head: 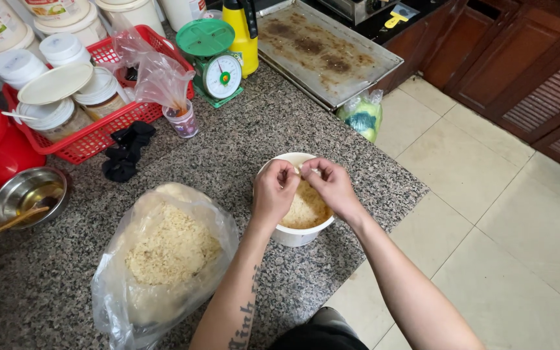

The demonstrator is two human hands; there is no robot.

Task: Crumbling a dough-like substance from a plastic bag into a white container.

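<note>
Two hands, left hand (275,193) and right hand (333,188), over white bowl (296,234) of pale shredded stuff; fingers pinched together on a small clump directly above bowl. Step: picking apart. Bagged shreds (163,249) left of fingers on table (241,142).

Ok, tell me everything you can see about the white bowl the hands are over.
The white bowl is round and deep with plain sides, plastic by the look of it. It stands upright on the speckled granite counter, close to the edge. It is well filled with pale yellowish crumbs. The left hand and right hand are above it, covering much of the rim, fingertips pinched together over the crumbs. A clear plastic bag of similar crumbs lies apart to its left.
</note>
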